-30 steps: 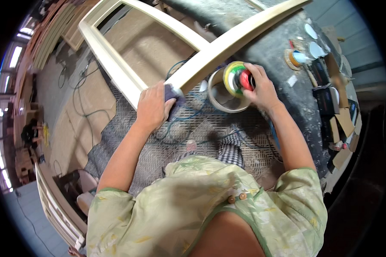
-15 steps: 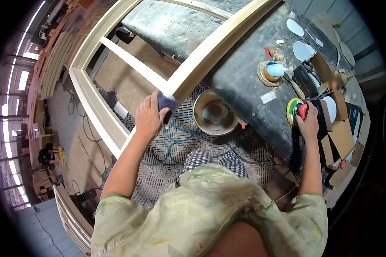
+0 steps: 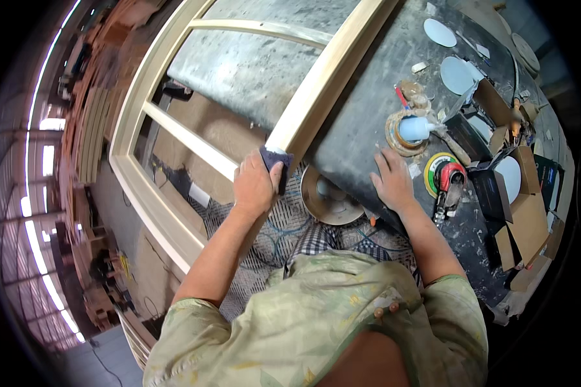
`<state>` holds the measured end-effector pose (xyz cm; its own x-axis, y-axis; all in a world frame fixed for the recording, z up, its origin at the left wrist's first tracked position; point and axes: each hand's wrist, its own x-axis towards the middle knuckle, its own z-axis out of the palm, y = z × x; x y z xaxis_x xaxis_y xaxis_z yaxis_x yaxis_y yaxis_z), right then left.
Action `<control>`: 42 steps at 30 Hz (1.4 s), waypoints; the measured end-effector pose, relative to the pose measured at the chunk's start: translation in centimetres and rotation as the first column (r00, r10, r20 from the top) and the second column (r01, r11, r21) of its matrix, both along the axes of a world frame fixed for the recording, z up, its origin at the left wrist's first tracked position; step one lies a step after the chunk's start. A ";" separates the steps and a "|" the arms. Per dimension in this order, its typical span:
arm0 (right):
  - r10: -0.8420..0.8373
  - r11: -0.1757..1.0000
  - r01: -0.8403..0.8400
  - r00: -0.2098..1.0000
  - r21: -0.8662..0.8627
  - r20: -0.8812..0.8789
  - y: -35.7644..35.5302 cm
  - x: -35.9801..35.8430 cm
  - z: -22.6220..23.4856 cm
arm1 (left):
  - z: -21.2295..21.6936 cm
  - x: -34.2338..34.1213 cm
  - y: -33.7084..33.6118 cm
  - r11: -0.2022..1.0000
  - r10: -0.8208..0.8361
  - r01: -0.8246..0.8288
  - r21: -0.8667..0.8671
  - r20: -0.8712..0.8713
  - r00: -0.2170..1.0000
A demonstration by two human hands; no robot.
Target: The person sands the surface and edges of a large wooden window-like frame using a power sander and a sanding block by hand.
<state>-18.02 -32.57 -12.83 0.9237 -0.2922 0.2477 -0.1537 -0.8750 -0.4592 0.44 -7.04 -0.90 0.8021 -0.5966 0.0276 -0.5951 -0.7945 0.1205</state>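
sanding block at the corner of the pale wooden frame

sanding block [image 3: 274, 169]: one, dark blue-grey, pressed against the near end of a diagonal rail of the pale wooden frame [image 3: 174, 132]. the left hand [image 3: 255, 187] is closed around it, fingers curled over its top and thumb along the side, so the block sits under the fingertips and right against the wood. one frame is in view, large, with a curved outer edge and several inner bars; part of it lies on the dark workbench [image 3: 361, 122] and part overhangs the floor to the left.

the right hand [image 3: 392, 182] is open and lies flat on the bench edge, palm down, fingers spread, holding nothing. it is well apart from the block, with a round metal bowl [image 3: 329, 197] lying between the two hands, just below the bench edge. just to the right of that hand rests one orbital sander [image 3: 447, 180] with a yellow-green pad and red body. beyond it stands one pale blue bottle [image 3: 414, 129] on a round tin. three whitish sanding discs [image 3: 458, 74] lie farther up the bench, and a few cardboard boxes [image 3: 529, 219] are stacked at the right end.
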 end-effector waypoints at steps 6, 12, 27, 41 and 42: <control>-0.007 1.000 0.007 1.000 -0.008 -0.008 1.1 3.7 0.5 | 0.3 8.7 -14.6 0.977 -0.094 0.089 -0.195 -0.019 0.995; -0.043 0.999 0.042 0.999 0.023 0.030 -0.3 2.9 0.1 | 0.0 6.4 -12.0 0.951 -0.202 0.207 -0.230 0.046 0.978; 0.013 0.969 -0.035 0.996 0.244 0.089 -0.8 3.9 1.7 | -1.0 24.7 -47.5 0.987 -0.070 0.101 -0.124 0.232 0.970; 0.212 0.942 -0.190 0.976 0.276 -0.050 -4.2 3.2 -1.0 | -0.3 19.5 -42.3 0.979 -0.185 0.189 -0.070 0.066 0.981; 0.235 0.935 -0.225 0.972 0.274 -0.004 -4.2 2.8 -0.9 | -0.2 21.7 -45.9 0.986 -0.148 0.155 -0.063 0.099 0.984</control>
<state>-15.23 -36.80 -13.70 0.9805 -0.1222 0.1542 0.0157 -0.7328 -0.6803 22.13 -52.97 -1.12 0.6943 -0.7050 0.1447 -0.7194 -0.6856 0.1112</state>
